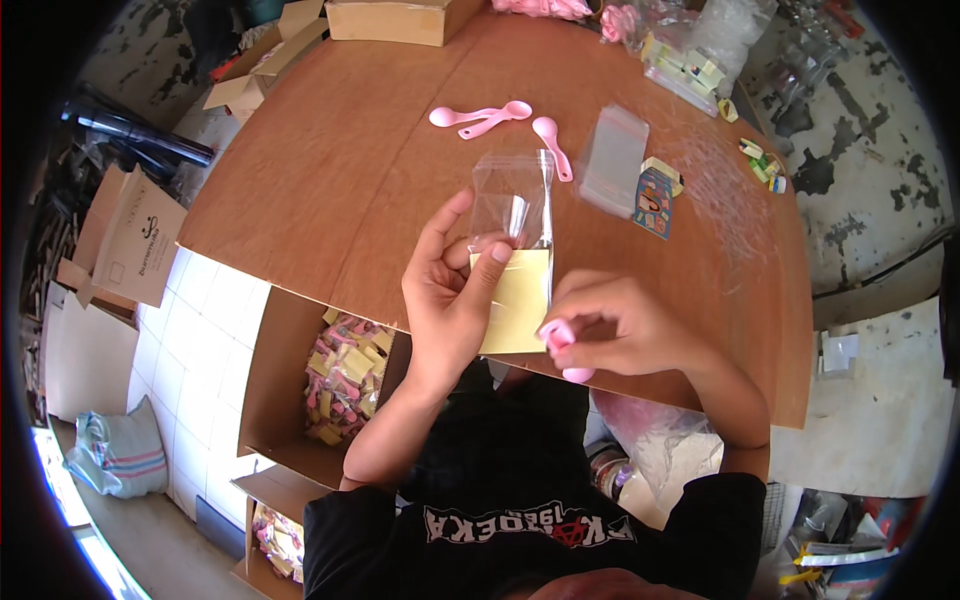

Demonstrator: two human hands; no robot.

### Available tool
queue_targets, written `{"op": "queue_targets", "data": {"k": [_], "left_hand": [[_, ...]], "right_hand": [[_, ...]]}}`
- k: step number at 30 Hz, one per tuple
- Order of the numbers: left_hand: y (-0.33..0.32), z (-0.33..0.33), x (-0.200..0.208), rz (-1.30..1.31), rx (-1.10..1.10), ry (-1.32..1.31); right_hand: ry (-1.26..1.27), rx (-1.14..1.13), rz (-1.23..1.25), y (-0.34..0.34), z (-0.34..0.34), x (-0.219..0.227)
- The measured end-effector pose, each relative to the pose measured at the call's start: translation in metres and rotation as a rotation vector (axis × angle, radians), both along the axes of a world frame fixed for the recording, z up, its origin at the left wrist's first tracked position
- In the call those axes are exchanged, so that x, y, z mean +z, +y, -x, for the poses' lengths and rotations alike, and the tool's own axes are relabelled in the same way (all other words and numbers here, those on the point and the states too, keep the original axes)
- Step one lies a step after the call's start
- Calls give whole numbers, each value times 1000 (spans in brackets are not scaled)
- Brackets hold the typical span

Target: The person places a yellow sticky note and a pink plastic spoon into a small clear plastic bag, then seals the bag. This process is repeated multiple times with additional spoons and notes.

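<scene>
My left hand [440,310] pinches a clear plastic bag [495,185] between thumb and fingers, above the table's near edge. A pale yellow card [522,300] fills the lower part of the bag, and the clear upper part points away from me. At the bag's lower right, my right hand [635,325] grips a pink plastic spoon [556,333], partly hidden by the fingers. Farther back on the table lie two crossed pink spoons [513,111] and a single pink spoon [546,130].
A stack of clear bags [613,160] lies right of the spoons on the wooden table [330,190], beside printed cards [655,205]. Loose clear strips [720,190] spread farther right. Below the left edge, a cardboard box [280,390] holds many filled packets.
</scene>
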State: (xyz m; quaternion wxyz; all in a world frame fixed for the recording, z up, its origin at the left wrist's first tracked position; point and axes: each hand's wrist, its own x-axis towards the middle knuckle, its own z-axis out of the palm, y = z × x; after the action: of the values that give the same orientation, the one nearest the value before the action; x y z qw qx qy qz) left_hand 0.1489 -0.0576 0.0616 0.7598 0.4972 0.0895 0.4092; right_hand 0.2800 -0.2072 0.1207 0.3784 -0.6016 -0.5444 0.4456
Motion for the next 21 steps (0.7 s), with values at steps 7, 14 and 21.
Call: {"op": "queue_targets", "data": {"k": [7,14,21], "left_hand": [[-10,5,2,-142,-96,113],[-17,6,4,-274,-177,153],[-16,2,4,-329,-97,145]], "right_hand": [[237,-566,-546,3,-19,40],[153,-683,-753,24,-35,45],[21,-620,-749,27,-19,35]]}}
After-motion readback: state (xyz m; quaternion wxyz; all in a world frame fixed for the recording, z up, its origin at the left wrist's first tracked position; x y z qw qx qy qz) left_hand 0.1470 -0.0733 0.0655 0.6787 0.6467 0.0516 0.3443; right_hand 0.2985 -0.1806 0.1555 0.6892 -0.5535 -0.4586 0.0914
